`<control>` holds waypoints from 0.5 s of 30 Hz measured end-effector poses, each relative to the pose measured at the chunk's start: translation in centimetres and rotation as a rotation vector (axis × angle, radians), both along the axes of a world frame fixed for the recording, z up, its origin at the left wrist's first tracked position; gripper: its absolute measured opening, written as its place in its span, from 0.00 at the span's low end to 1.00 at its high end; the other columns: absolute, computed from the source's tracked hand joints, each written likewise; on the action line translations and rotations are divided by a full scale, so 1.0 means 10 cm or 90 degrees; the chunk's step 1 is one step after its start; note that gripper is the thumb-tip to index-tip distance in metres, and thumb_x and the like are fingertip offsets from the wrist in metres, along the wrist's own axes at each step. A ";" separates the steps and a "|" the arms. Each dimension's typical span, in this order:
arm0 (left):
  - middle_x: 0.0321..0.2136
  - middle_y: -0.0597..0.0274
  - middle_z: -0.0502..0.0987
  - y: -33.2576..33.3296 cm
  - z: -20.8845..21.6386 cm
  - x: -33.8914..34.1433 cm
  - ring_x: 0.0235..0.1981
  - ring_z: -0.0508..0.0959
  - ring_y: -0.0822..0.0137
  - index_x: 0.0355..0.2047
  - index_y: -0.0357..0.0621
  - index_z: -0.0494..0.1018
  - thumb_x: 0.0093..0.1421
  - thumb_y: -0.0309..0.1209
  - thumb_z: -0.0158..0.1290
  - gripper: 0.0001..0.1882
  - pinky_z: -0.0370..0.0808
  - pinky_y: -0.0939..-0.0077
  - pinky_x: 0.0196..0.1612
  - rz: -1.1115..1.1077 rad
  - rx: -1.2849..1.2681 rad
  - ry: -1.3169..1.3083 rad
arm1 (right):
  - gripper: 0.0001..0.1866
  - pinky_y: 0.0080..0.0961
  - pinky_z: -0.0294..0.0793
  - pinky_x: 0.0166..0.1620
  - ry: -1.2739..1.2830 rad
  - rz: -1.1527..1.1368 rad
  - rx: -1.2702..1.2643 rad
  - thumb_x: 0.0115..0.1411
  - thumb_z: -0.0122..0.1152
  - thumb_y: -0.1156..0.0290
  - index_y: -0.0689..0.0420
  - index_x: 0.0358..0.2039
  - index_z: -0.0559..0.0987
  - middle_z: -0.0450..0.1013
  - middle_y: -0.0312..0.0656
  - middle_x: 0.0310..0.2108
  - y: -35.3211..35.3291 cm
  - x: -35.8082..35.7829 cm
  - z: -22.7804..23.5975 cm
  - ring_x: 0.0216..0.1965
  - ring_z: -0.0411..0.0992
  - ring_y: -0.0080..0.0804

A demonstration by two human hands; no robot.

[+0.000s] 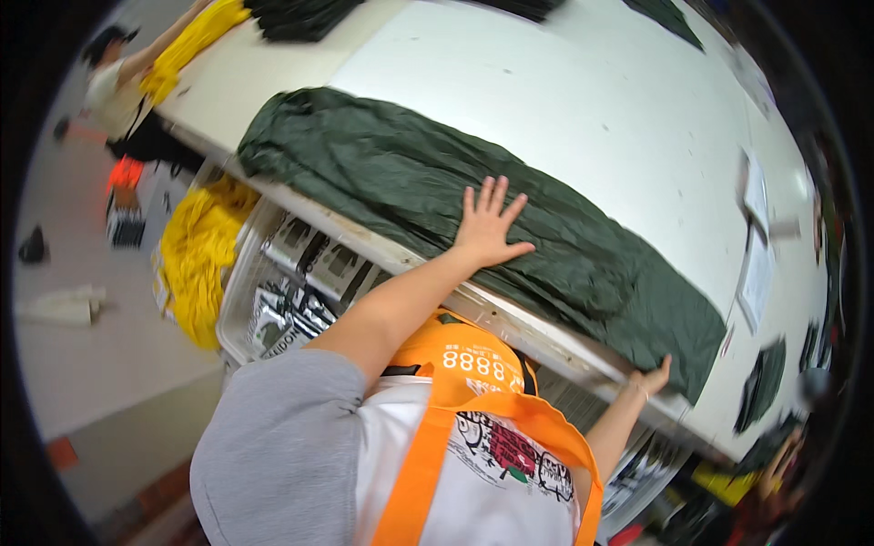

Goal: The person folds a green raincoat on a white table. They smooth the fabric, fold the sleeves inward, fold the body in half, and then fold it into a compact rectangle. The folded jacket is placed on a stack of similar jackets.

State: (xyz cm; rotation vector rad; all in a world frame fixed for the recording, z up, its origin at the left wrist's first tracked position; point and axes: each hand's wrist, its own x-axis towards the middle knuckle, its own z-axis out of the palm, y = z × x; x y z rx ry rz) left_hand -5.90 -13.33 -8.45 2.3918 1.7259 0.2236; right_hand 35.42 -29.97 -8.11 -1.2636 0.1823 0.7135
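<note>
A long dark green piece of thin, crinkled fabric (391, 164) lies folded in a strip along the near edge of the white table (583, 118). It looks like a folded raincoat, though its exact kind cannot be made out. My left hand (492, 229) rests flat on its middle, fingers spread. Farther right, my right hand (651, 377) touches the near edge of the same fabric close to its right end. A finger there is stretched out, and the others are partly hidden.
Under the table edge, a white basket (235, 300) holds packaged items; yellow fabric (196, 264) hangs beside it. Another person (123, 96) handles yellow fabric at far left. Black folded fabric (300, 16) lies at the back, papers (755, 273) and a dark green bundle (761, 384) at right.
</note>
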 end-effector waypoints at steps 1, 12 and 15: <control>0.67 0.45 0.35 -0.01 0.01 0.00 0.68 0.34 0.45 0.67 0.59 0.46 0.52 0.71 0.39 0.49 0.32 0.39 0.64 -0.006 -0.003 -0.014 | 0.28 0.45 0.64 0.57 -0.049 -0.010 0.059 0.56 0.56 0.62 0.64 0.54 0.68 0.67 0.47 0.54 -0.01 0.16 0.04 0.54 0.65 0.46; 0.60 0.50 0.63 0.06 -0.20 -0.31 0.63 0.59 0.55 0.62 0.41 0.58 0.67 0.33 0.40 0.24 0.49 0.63 0.65 0.146 -0.008 -0.976 | 0.17 0.31 0.71 0.47 -0.688 0.338 0.431 0.57 0.56 0.73 0.66 0.46 0.75 0.74 0.48 0.43 2.46 -3.59 2.78 0.40 0.74 0.36; 0.62 0.52 0.60 0.05 -0.19 -0.40 0.63 0.58 0.55 0.62 0.43 0.58 0.66 0.35 0.39 0.25 0.50 0.61 0.65 0.178 -0.139 -1.185 | 0.21 0.28 0.71 0.46 -0.784 0.672 0.607 0.56 0.56 0.72 0.67 0.50 0.71 0.73 0.55 0.45 2.71 -5.32 2.67 0.40 0.75 0.38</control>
